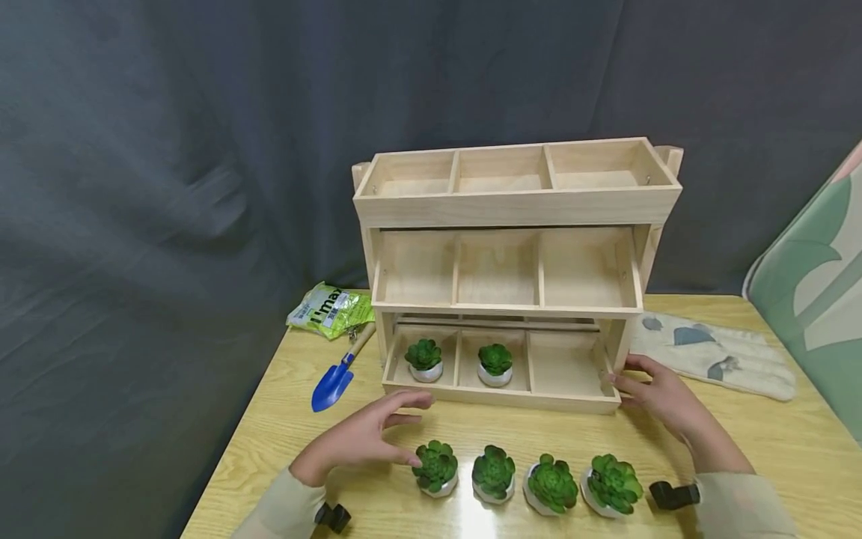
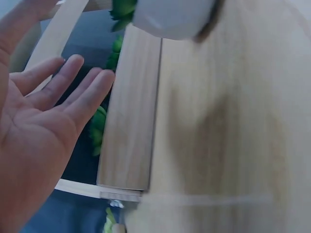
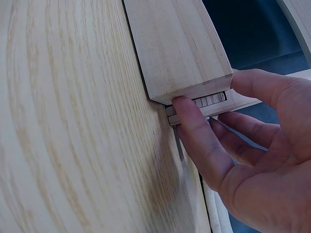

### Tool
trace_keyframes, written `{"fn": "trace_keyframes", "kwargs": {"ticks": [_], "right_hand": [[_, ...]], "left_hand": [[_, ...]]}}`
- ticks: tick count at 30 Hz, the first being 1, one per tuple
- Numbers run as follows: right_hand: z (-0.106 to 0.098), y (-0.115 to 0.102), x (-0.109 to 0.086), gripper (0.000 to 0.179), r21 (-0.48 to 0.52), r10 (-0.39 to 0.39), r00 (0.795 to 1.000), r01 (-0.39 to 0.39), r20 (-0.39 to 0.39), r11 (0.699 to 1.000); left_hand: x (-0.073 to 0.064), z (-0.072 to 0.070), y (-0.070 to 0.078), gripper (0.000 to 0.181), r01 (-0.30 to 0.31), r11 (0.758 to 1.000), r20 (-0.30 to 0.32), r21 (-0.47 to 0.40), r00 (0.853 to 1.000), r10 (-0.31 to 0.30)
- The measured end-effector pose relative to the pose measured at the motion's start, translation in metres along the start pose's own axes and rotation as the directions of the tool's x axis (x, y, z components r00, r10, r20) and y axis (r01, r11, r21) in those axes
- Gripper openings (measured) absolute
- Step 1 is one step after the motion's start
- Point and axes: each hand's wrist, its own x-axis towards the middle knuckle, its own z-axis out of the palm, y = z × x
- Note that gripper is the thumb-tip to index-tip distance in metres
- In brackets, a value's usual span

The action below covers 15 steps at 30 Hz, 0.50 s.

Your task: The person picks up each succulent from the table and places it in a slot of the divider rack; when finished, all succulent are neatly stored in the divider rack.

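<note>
A three-tier wooden shelf point(image 1: 517, 209) stands on the table, each tier split into three compartments. On its bottom tier sit potted succulents in the left point(image 1: 424, 358) and middle point(image 1: 494, 363) compartments. My right hand point(image 1: 663, 397) grips the shelf's lower right corner; the right wrist view has its fingers around the wooden end point(image 3: 194, 90). In front of the shelf my left hand point(image 1: 364, 434) hovers with fingers spread, holding nothing. Its thumb is close to the leftmost succulent point(image 1: 438, 468) of the front row; whether they touch, I cannot tell. A white pot point(image 2: 172, 17) appears near that hand in the left wrist view.
Three more potted succulents point(image 1: 494, 474) continue the row rightward. Left of the shelf lie a green-and-white packet point(image 1: 330, 309) and a small blue shovel point(image 1: 333, 385). A patterned cloth item point(image 1: 717, 352) lies at the right. Dark fabric point(image 1: 168, 187) hangs behind.
</note>
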Motion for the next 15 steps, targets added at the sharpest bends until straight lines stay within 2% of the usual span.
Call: {"fn": "trace_keyframes", "kwargs": {"ticks": [6, 10, 12, 15], "right_hand": [[-0.002, -0.002, -0.001, 0.075, -0.002, 0.0, 1.0, 0.0, 0.002, 1.0], [-0.001, -0.003, -0.001, 0.075, -0.003, 0.016, 1.0, -0.016, 0.006, 1.0], [0.0, -0.002, -0.001, 0.075, -0.009, 0.019, 1.0, -0.019, 0.006, 1.0], [-0.001, -0.001, 0.001, 0.076, -0.018, 0.026, 1.0, -0.026, 0.007, 1.0]], "left_hand": [[-0.001, 0.003, -0.008, 0.093, 0.054, 0.997, 0.074, -0.06, 0.996, -0.049], [-0.004, 0.008, -0.01, 0.092, 0.099, 0.993, 0.095, -0.068, 0.991, -0.092], [-0.005, 0.01, -0.011, 0.092, 0.11, 0.993, 0.1, -0.043, 0.989, -0.106], [-0.005, 0.014, -0.014, 0.09, 0.087, 0.994, 0.108, 0.068, 0.99, -0.094]]}}
